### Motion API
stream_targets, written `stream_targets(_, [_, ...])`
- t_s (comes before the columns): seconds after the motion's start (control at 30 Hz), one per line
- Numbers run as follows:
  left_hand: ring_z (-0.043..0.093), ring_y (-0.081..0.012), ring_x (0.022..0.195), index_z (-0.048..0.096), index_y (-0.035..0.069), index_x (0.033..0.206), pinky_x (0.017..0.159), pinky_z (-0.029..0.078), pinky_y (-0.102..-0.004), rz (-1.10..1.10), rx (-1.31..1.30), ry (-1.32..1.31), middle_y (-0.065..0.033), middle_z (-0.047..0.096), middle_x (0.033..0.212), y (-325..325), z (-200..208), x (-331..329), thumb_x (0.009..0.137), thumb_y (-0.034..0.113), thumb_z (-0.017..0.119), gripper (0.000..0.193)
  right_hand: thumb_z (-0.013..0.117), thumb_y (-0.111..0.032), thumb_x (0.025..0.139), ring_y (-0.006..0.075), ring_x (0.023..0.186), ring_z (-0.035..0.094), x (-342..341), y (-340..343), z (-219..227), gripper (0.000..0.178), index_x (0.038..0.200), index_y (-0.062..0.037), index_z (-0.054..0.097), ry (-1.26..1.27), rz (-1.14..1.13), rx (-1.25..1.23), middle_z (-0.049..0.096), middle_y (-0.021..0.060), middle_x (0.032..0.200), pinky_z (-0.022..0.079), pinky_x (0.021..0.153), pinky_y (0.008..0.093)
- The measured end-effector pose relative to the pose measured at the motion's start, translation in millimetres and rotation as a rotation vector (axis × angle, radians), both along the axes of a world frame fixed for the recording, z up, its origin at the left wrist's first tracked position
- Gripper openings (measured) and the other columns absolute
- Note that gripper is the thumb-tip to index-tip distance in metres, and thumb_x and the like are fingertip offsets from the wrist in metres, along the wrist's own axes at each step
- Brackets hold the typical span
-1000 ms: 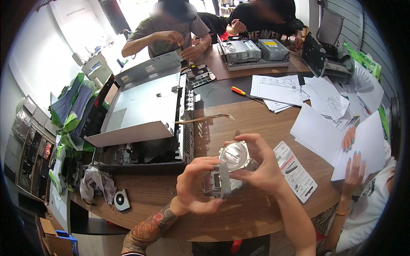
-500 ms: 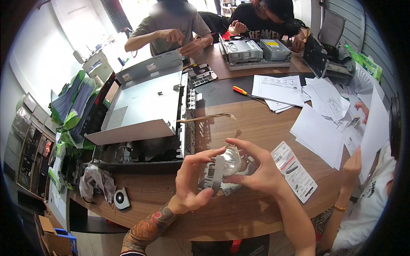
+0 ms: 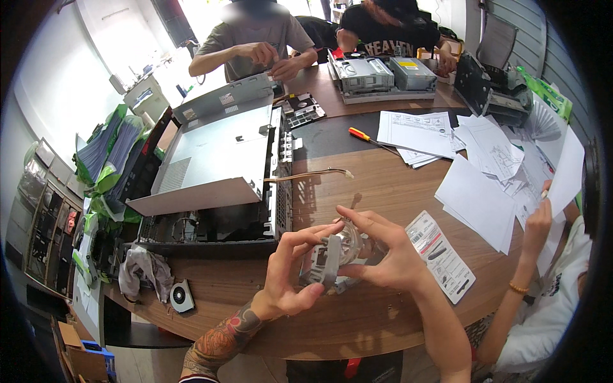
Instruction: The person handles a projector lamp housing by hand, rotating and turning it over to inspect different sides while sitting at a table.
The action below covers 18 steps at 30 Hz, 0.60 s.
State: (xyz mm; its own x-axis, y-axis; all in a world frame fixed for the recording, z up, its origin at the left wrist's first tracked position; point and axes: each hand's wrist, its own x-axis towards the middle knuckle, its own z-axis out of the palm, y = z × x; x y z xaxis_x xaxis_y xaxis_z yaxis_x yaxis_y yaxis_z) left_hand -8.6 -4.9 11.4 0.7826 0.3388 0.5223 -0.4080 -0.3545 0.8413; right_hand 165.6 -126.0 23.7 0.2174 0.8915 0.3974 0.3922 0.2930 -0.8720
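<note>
Above the near edge of the table, my left hand (image 3: pixel 285 271) grips a grey plastic frame (image 3: pixel 330 262) between thumb and fingers. Joined to or pressed against that frame is a shiny, bowl-shaped reflector lamp (image 3: pixel 350 244). My right hand (image 3: pixel 394 258) curls round the lamp from the other side, its index finger at the top rim and its thumb below. Both hands hold the piece together, just apart from each other. My palms and fingers hide part of it, and I cannot tell whether lamp and frame are fastened.
An open metal computer case (image 3: pixel 217 153) stands left, a cable (image 3: pixel 319 173) sticking out. Right lie a blister card (image 3: pixel 440 255), papers (image 3: pixel 476 198) and a screwdriver (image 3: pixel 367 136). A small fan (image 3: pixel 182 297) and crumpled cloth (image 3: pixel 145 273) lie near left. Other people work across and at right.
The grey frame and lamp have turned slightly in my hands, which stay in nearly the same place. At right, a person's hand has shifted on the paper.
</note>
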Motion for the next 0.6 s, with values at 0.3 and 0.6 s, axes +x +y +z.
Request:
stream_targets(0.3, [0.045, -0.0389, 0.13, 0.037, -0.001, 0.123, 0.108, 0.034, -0.0494, -0.04, -0.004, -0.024, -0.0324, 0.048, 0.134, 1, 1, -4, 0.079, 0.022, 0.066, 0.058, 0.085, -0.016, 0.066, 0.0191, 0.097, 0.06, -3, -1, 1, 0.081, 0.139, -0.0084, 0.049, -0.017, -0.018, 0.021, 0.063, 0.0098, 0.111, 0.048, 0.086, 0.0316])
stream_targets(0.6, [0.062, -0.0353, 0.107, 0.037, -0.005, 0.117, 0.092, 0.05, -0.045, 0.125, 0.056, -0.042, -0.0317, 0.058, 0.113, -7, 0, -6, 0.085, 0.063, 0.058, 0.078, 0.087, -0.023, 0.066, 0.0196, 0.091, 0.062, 0, 3, -8, 0.079, 0.135, -0.005, 0.052, -0.046, -0.164, 0.107, 0.065, 0.0127, 0.107, 0.05, 0.08, 0.0316])
